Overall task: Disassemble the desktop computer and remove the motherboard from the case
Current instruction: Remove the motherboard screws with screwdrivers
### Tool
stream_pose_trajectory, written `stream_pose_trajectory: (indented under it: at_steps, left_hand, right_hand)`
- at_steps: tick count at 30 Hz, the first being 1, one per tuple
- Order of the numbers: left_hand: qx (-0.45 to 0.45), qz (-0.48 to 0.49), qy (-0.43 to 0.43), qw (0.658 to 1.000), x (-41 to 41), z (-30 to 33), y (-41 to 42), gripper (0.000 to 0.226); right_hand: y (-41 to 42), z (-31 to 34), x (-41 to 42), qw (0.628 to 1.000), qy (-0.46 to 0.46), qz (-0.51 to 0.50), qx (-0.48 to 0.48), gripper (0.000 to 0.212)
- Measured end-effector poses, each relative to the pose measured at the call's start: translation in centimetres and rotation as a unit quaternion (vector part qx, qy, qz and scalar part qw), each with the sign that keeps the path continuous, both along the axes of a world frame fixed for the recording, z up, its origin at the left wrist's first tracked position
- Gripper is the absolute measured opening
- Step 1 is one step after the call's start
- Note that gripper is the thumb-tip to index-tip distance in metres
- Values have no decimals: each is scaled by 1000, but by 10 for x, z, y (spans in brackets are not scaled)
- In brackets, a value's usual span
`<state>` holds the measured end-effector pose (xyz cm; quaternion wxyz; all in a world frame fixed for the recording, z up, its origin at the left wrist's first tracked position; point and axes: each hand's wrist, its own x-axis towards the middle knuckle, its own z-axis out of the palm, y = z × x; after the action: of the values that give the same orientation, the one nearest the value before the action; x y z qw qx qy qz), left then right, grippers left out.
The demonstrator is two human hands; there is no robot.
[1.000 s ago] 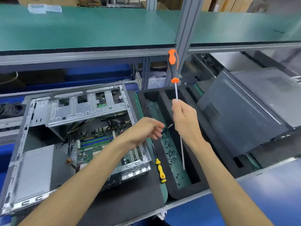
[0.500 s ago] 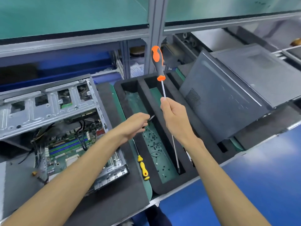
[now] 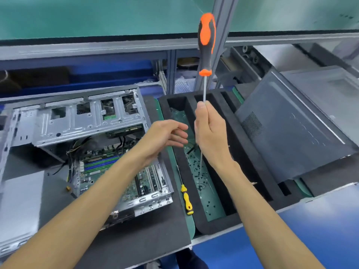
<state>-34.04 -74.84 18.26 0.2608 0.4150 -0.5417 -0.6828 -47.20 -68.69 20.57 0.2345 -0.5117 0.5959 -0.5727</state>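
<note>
My right hand (image 3: pixel 210 133) grips the metal shaft of a long screwdriver (image 3: pixel 206 43), fingers curled round it about midway; orange-and-black handle points up, tip points down into the black foam tray (image 3: pixel 246 152). My left hand (image 3: pixel 165 135) hovers just left of the right one, fingers loosely spread and slightly bent, holding nothing, not touching the shaft as far as I can tell. A small dark item sits between the two hands near the shaft; can't tell what it is.

Under the hands the tray's long compartment has a green floor with many small black screws (image 3: pixel 196 171) scattered on it. A small yellow-handled screwdriver (image 3: pixel 186 200) lies flat on the green mat strip just left of the tray, beside the case.

The open computer case (image 3: pixel 81 121) lies on its side on a dark foam pad (image 3: pixel 139 235) on the worktop, left of the tray. Silver drive cage at the far end. The motherboard (image 3: pixel 108 171) is still inside the case, green, with blue and green RAM slots and cables running over its far edge; my left forearm crosses above it.

Right of the tray a dark grey side panel (image 3: pixel 291 136) leans tilted, its lower edge on the tray's right part. A green shelf (image 3: pixel 97 14) runs overhead.
</note>
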Motion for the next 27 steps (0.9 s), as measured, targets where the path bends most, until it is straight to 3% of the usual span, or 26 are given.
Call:
stream_pose_trajectory:
  at_steps: [6, 12, 17, 19, 22, 27]
  left_hand:
    - [-27, 22, -10, 999, 49, 3, -6, 32]
    - [-28, 44, -20, 998, 92, -8, -8, 30]
    - [-83, 7, -147, 986, 118, -29, -9, 31]
    - [-129, -58, -235, 962, 123, -37, -10, 27]
    - [-192, -186, -349, 898, 121, -43, -8, 20]
    - [-224, -276, -424, 833, 121, -52, 3, 20]
  right_hand:
    - [-10, 24, 42, 993, -34, 85, -69, 34]
    - [-12, 8, 70, 981, -16, 193, -1, 28]
    - [-5, -16, 74, 972, 22, 222, 69, 29]
    - [-3, -22, 71, 970, 33, 222, 94, 29]
    - [-2, -27, 67, 968, 63, 215, 117, 20]
    - [-3, -25, 65, 968, 98, 211, 97, 12]
